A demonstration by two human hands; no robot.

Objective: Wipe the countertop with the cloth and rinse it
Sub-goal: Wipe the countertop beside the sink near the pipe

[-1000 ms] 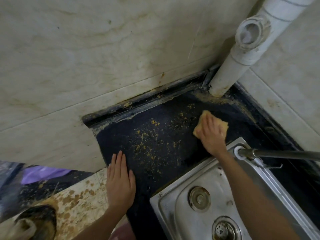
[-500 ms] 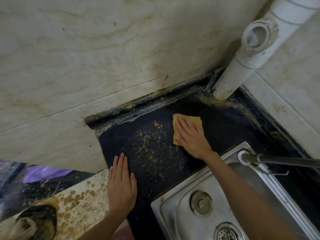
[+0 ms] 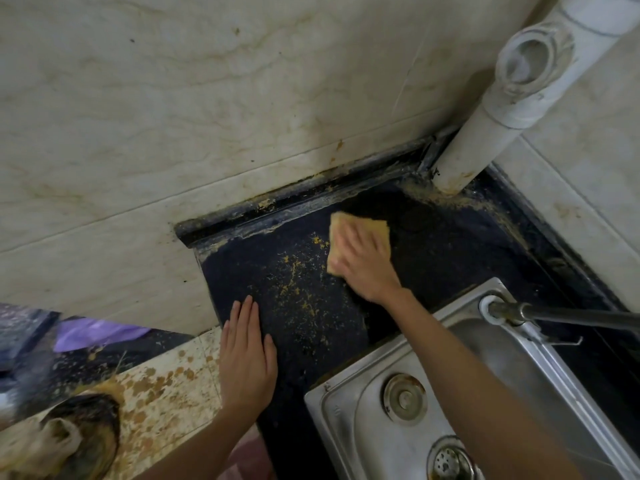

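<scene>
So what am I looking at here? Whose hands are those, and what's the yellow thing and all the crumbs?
There is no machine here, just a person. The picture comes from a camera worn on the person's head, looking down, so you see their two arms reaching out.

The right hand presses flat on a yellow cloth against the dark countertop. The left hand rests flat at the counter's edge and holds nothing.

The yellow-orange crumbs are dirt scattered on the counter beside the cloth, not yet wiped away. At the lower right is a metal sink with a tap over it. A white pipe stands in the corner against the tiled wall.
</scene>
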